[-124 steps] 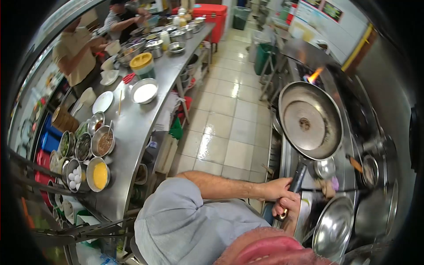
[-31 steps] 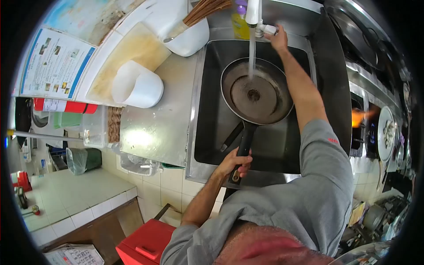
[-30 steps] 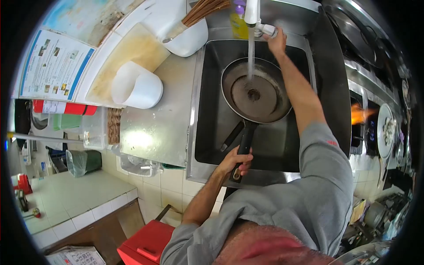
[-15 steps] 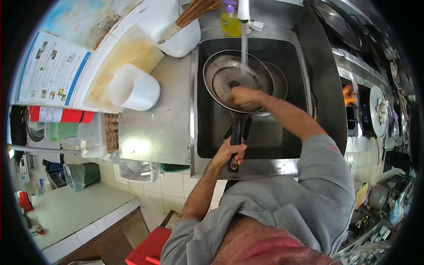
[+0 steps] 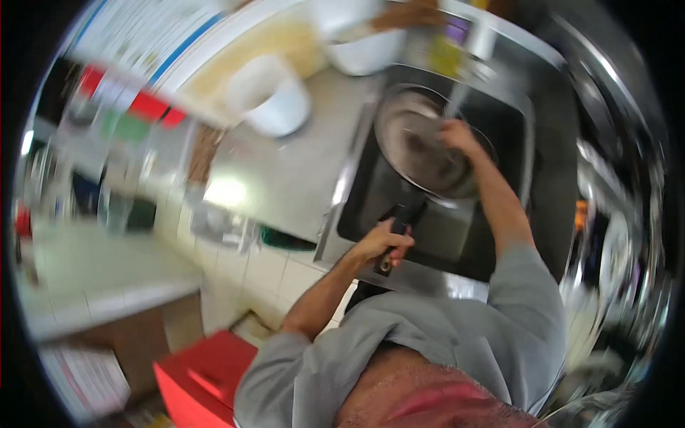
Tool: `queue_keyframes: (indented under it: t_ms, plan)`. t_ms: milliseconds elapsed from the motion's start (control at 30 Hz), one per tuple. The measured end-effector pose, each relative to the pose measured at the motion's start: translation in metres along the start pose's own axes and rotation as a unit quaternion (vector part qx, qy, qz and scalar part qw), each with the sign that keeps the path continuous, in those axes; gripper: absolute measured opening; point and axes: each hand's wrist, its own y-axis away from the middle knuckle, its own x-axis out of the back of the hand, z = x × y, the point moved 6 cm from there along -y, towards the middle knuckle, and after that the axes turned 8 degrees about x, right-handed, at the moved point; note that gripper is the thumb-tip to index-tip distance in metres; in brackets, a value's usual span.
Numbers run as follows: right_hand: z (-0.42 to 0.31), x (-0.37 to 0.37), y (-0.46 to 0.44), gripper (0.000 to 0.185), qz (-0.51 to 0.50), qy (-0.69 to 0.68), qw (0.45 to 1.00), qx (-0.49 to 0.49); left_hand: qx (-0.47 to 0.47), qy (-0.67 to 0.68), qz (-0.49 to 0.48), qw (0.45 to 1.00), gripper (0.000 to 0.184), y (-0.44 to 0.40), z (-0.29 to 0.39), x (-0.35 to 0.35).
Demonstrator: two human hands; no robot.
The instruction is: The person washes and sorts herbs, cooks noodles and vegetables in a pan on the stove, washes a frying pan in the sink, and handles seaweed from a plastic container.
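A round frying pan (image 5: 414, 143) is tilted inside the dark sink basin (image 5: 360, 207), under running water from the white faucet (image 5: 481, 43). My left hand (image 5: 387, 242) is wrapped round its black handle near the sink's front edge. Over the right part of the pan, close to the water stream, is my right hand (image 5: 459, 135). Its fingers look closed, but blur hides whether they hold anything. Part of a second pan shows beneath the first one, at its right side.
Left of the sink, a white container (image 5: 275, 100) stands on the metal counter (image 5: 285, 171). A yellow soap bottle (image 5: 448, 53) is behind the basin. A red box (image 5: 207, 374) lies at the lower left, and stoves with a flame line the right.
Since the sink views a second ago, my right hand has left the faucet knob and come down to the pan. The view has rotated and blurred. Earlier still, the pan was over the stove.
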Motion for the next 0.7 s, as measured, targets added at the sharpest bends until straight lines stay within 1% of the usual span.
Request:
queue_keyframes:
  t_ms: [33, 67, 100, 133, 167, 200, 233, 267, 300, 333, 367, 400, 433, 467, 500, 533, 567, 600, 633, 667, 700]
  plan:
    - [0.011, 0.009, -0.008, 0.02, 0.08, -0.305, 0.949, -0.032, -0.004, 0.008, -0.007, 1.0, 0.026, 0.014, -0.004, -0.003]
    - [0.023, 0.013, -0.014, 0.016, 0.114, -0.421, 0.9, -0.004, 0.0, -0.002, -0.019, 1.0, 0.025, 0.028, -0.01, -0.005]
    - [0.041, 0.02, -0.018, 0.011, 0.125, -0.466, 0.875, 0.036, 0.004, -0.013, -0.03, 0.999, 0.024, 0.039, -0.021, -0.008]
    - [0.0, 0.015, 0.006, 0.011, 0.134, -0.452, 0.882, 0.004, -0.001, 0.026, -0.064, 0.998, 0.023, 0.042, -0.038, -0.013]
    - [-0.005, 0.006, 0.012, 0.012, 0.03, -0.507, 0.86, 0.044, -0.006, 0.06, -0.103, 0.993, 0.022, 0.045, -0.058, -0.019]
    - [0.002, 0.003, 0.008, 0.014, -0.005, -0.512, 0.856, 0.068, 0.0, 0.062, -0.118, 0.991, 0.021, 0.048, -0.074, -0.023]
    - [0.004, -0.007, 0.012, 0.014, -0.012, -0.535, 0.843, 0.048, 0.015, 0.058, -0.133, 0.989, 0.02, 0.051, -0.091, -0.027]
    - [0.042, 0.005, 0.02, 0.014, -0.076, -0.418, 0.905, 0.029, 0.003, 0.021, -0.11, 0.994, 0.018, 0.044, -0.108, -0.039]
    - [0.015, -0.009, 0.025, 0.01, 0.067, -0.358, 0.93, -0.048, -0.024, 0.024, -0.136, 0.99, 0.017, 0.039, -0.115, -0.037]
    - [0.019, -0.007, 0.035, 0.012, 0.095, -0.247, 0.963, -0.039, -0.039, 0.007, -0.132, 0.99, 0.017, 0.037, -0.123, -0.044]
    - [0.035, -0.009, 0.033, 0.012, 0.07, -0.237, 0.967, -0.066, -0.053, -0.01, -0.126, 0.991, 0.017, 0.036, -0.126, -0.048]
    - [0.054, -0.015, 0.02, 0.012, -0.022, -0.206, 0.978, 0.006, -0.075, 0.002, -0.107, 0.991, 0.017, 0.038, -0.125, -0.049]
    - [0.023, -0.035, 0.047, 0.018, -0.076, -0.256, 0.963, -0.046, -0.079, -0.041, -0.09, 0.992, 0.016, 0.042, -0.129, -0.056]
    - [-0.006, -0.054, 0.08, 0.023, -0.096, -0.203, 0.974, 0.009, -0.081, -0.083, -0.07, 0.991, 0.016, 0.046, -0.134, -0.062]
    - [-0.026, -0.068, 0.104, 0.028, -0.116, -0.152, 0.979, 0.066, -0.084, -0.089, -0.05, 0.991, 0.016, 0.047, -0.138, -0.065]
    - [-0.033, -0.076, 0.119, 0.032, -0.193, -0.153, 0.963, 0.11, -0.104, -0.071, -0.032, 0.992, 0.016, 0.051, -0.139, -0.068]
    - [-0.031, -0.076, 0.136, 0.035, -0.269, -0.155, 0.939, 0.15, -0.116, -0.13, -0.005, 0.985, 0.016, 0.056, -0.144, -0.075]
    - [-0.031, -0.067, 0.154, 0.036, -0.273, -0.15, 0.949, 0.048, -0.123, -0.188, 0.024, 0.974, 0.016, 0.063, -0.148, -0.084]
    - [-0.024, -0.057, 0.163, 0.036, -0.269, -0.143, 0.951, -0.052, -0.165, -0.194, 0.054, 0.966, 0.011, 0.082, -0.149, -0.093]
    - [0.063, -0.025, 0.092, 0.037, -0.308, -0.226, 0.923, -0.046, -0.176, -0.181, 0.075, 0.965, 0.011, 0.085, -0.156, -0.093]
    - [0.145, 0.005, 0.026, 0.037, -0.347, -0.306, 0.885, -0.048, -0.206, -0.197, 0.085, 0.955, 0.01, 0.086, -0.159, -0.096]
